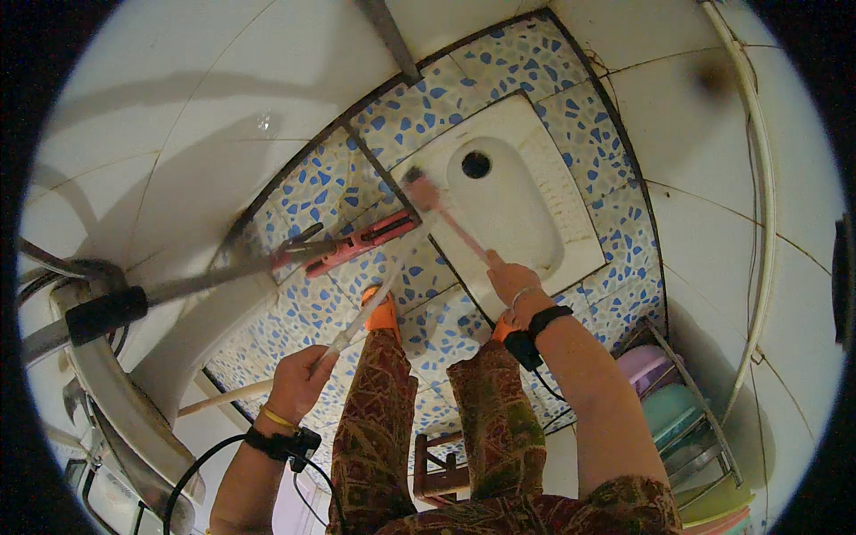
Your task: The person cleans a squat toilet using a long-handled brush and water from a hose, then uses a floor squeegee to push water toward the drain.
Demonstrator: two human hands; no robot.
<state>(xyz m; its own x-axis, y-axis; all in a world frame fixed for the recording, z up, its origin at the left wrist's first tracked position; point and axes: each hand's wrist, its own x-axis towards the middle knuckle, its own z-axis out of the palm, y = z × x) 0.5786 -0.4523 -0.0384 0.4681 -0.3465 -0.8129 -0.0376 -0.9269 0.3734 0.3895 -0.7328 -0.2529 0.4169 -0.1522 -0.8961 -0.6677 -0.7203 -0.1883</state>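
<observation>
My right hand (pixel 513 279) grips the pink handle of a scrubbing brush (pixel 422 192). Its head, blurred, is at the left rim of a white squat toilet pan (pixel 562 160), whose dark drain hole lies to the right of the brush. In my left hand (pixel 301 380) is a pale, translucent hose (pixel 342 340). From its end a whitish streak, apparently water, runs towards the brush head. Left of the pan, a pink mop head (pixel 361 244) on a grey pole rests on the blue-speckled tile floor (pixel 311 177).
A washbasin (pixel 127 408) juts in at the left, with the mop pole beside it. At the right stands a metal rack (pixel 695 401) holding several plastic basins. A wooden stool (pixel 438 478) is behind my legs. A white pipe (pixel 766 200) runs along the right wall.
</observation>
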